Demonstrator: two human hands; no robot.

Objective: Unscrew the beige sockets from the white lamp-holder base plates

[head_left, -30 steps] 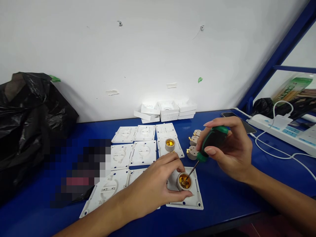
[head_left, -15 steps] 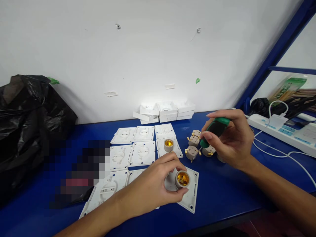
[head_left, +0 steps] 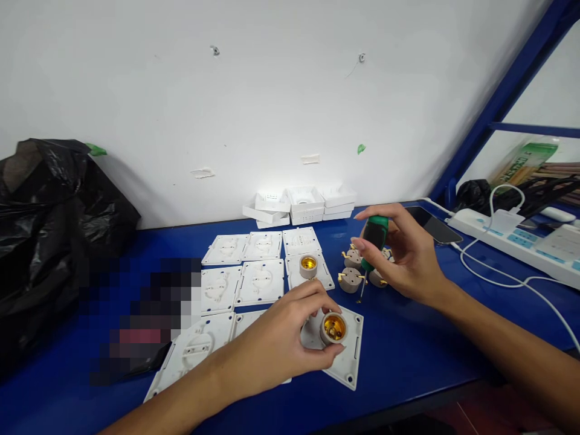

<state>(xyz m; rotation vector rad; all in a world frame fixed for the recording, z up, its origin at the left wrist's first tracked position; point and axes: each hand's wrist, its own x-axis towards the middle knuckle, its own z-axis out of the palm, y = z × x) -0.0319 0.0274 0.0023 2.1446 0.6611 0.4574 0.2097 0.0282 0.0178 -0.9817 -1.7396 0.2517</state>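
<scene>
Between the thumb and fingers of my left hand (head_left: 301,335) is a round lamp socket (head_left: 334,329) with a gold-coloured threaded inside. It sits on a white square plate (head_left: 353,356) near the front of the table. My right hand (head_left: 403,257) grips a screwdriver (head_left: 375,238) with a green and black handle, its shaft pointing down. Something small and brass-coloured (head_left: 359,301) is at the tip, perhaps a screw. Beside the shaft stand several loose sockets (head_left: 350,280) with brass tabs. Another socket (head_left: 309,266) rests on a plate farther back.
Several white plates (head_left: 260,281) lie in rows on the blue table (head_left: 408,356). White boxes (head_left: 304,202) are stacked against the wall. A black plastic bag (head_left: 58,223) stands at left. At right are a phone (head_left: 435,225), a power strip (head_left: 512,244) and white cables (head_left: 516,273).
My right hand has shifted slightly left and turned the screwdriver more upright, its tip now past the loose sockets. The phone behind that hand has come into sight. My left hand stays on the socket.
</scene>
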